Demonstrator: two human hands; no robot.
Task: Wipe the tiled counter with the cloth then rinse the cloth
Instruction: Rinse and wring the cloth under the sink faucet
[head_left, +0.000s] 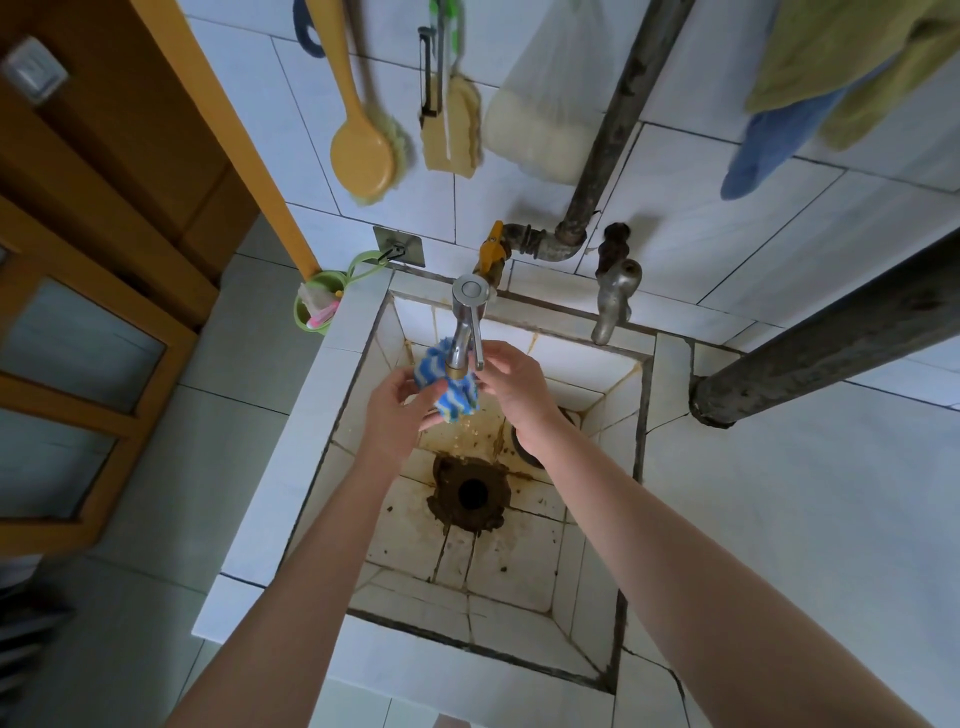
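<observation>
A blue-and-white wavy-striped cloth (451, 391) is bunched up right under the spout of the chrome tap (466, 332), above the stained tiled sink basin (524, 571). My left hand (397, 410) grips the cloth from the left, fingers curled round it. My right hand (511, 387) holds the cloth's right edge, thumb and fingers pinching it next to the tap's lever. The spout hides part of the cloth. I cannot tell whether water is running.
A rusty drain hole (471, 493) sits in the basin floor. A second old tap (613, 301) and a yellow valve (492, 249) stand behind. Brushes (369, 156), a bag and towels (831, 78) hang on the wall. A thick pipe (831, 343) crosses at right. A green cup (317, 306) hangs at left.
</observation>
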